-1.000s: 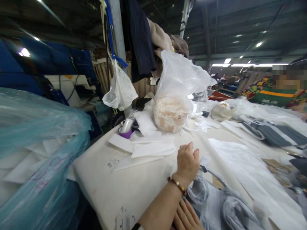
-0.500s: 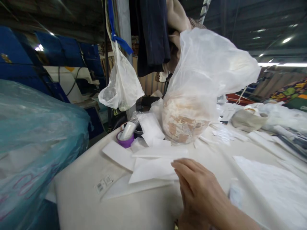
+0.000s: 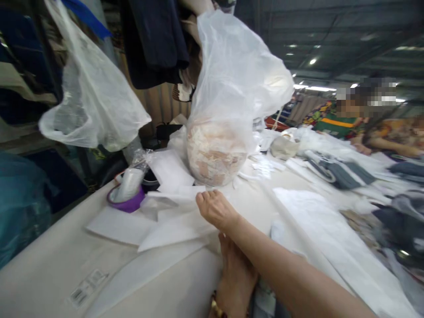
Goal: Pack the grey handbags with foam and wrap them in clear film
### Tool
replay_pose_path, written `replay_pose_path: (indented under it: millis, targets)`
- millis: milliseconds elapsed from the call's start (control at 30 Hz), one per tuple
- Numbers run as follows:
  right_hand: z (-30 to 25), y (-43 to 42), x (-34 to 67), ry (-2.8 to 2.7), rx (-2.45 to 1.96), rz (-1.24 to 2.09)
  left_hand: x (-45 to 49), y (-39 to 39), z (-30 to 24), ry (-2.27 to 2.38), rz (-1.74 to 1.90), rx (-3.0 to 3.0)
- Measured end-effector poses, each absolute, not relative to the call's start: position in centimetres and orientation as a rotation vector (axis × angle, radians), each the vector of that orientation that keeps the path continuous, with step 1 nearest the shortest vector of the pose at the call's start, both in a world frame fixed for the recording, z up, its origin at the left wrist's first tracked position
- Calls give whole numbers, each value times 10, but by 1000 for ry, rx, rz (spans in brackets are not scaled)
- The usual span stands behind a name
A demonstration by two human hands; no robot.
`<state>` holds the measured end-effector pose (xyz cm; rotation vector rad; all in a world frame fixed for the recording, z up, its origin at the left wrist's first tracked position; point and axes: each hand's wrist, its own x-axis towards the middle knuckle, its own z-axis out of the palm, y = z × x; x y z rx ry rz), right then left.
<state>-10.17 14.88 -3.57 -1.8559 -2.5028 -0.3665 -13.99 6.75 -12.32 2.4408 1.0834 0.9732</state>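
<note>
My right hand [image 3: 217,210] reaches in from the lower right, fingers curled and pressed together at the right ends of the loose white sheets [image 3: 177,232]. What its fingertips hold, if anything, is hidden. Below the right forearm, my left hand [image 3: 235,260] is partly covered; a gold-coloured band [image 3: 217,305] circles its wrist. Its fingers show too little to tell their state. Another thin white sheet [image 3: 149,271] lies flat nearer to me, beside a barcode label [image 3: 88,287]. Left of the sheets, a purple tape roll [image 3: 127,204] has a clear plastic-wrapped roll [image 3: 130,183] inside its ring.
A large translucent bag [image 3: 215,152] stands behind the sheets. Another plastic bag [image 3: 96,110] hangs at the left, above a teal bag [image 3: 20,212]. White fabric [image 3: 331,238] and grey cloth pieces [image 3: 347,172] cover the right side. A person's arm [image 3: 394,143] is at the far right.
The view has turned right and moved closer, bringing in a person at the far right. My right hand has extended forward to the sheets, showing more of my left hand beneath it.
</note>
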Motion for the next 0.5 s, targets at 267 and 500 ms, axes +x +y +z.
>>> replay_pose_path:
  millis: [267, 500]
  targets:
    - [54, -63, -23, -1141, -2122, -634, -130, 52, -69, 577, 1427, 2527]
    - [-15, -241, -39, -399, -2098, -86, -119, 2, -64, -274, 1230, 2723]
